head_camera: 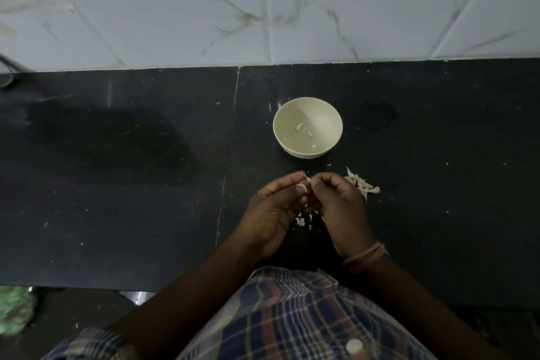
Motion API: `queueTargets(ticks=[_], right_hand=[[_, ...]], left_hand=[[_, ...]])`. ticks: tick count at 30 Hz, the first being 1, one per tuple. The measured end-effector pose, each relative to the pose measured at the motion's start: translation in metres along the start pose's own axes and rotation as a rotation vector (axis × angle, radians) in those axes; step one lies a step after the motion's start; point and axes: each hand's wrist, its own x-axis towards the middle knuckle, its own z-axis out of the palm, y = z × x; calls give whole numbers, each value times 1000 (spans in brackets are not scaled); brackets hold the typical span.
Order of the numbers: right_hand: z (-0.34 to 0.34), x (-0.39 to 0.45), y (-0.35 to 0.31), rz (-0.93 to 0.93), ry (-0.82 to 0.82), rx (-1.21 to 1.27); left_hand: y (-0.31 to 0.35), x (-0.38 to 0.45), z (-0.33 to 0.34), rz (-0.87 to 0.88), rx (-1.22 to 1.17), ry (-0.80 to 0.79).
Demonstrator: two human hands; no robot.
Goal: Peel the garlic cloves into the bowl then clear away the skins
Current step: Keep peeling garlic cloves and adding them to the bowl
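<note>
Black stone counter (131, 184) below a marbled tile wall (175, 9). At centre frame, left hand (273, 210) and right hand (340, 207) meet, fingers curled, both pinching one garlic clove (391, 184) — its skin partly lifted. Above them stands the bowl (307, 102) holding peeled cloves (299, 126); unpeeled cloves (362, 184) lie right of the hands, skin flakes (301, 221) beneath them.

Blue, rust and white plaid shirt (292, 316), white button (354, 346) (near the hem), pinkish thread bands (365, 256) on right wrist
</note>
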Motion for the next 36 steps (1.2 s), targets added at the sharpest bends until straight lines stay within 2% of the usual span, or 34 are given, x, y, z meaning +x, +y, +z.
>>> queueTargets(ticks=[5,8,11,15,21,28,36], right_hand=[[1,0,-2,3,-8,151],[-2,2,-4,-16,51,134],[-4,5,0,-9,149,-31],[-11,7,12,-106,140,-398],[-13,5,14,-232,103,-557],[-11,0,-5,-425,80,-535],[-11,-1,-9,-390,27,-511]], left_hand=[[1,-3,2,5,-12,-42],[0,-5,3,-9,-26,-48],[-1,-5,2,2,-34,-34],[1,-6,3,32,-45,-33],[-2,-3,-1,90,-26,4],[-5,-1,-3,116,-28,11],[-5,-2,-3,101,0,26]])
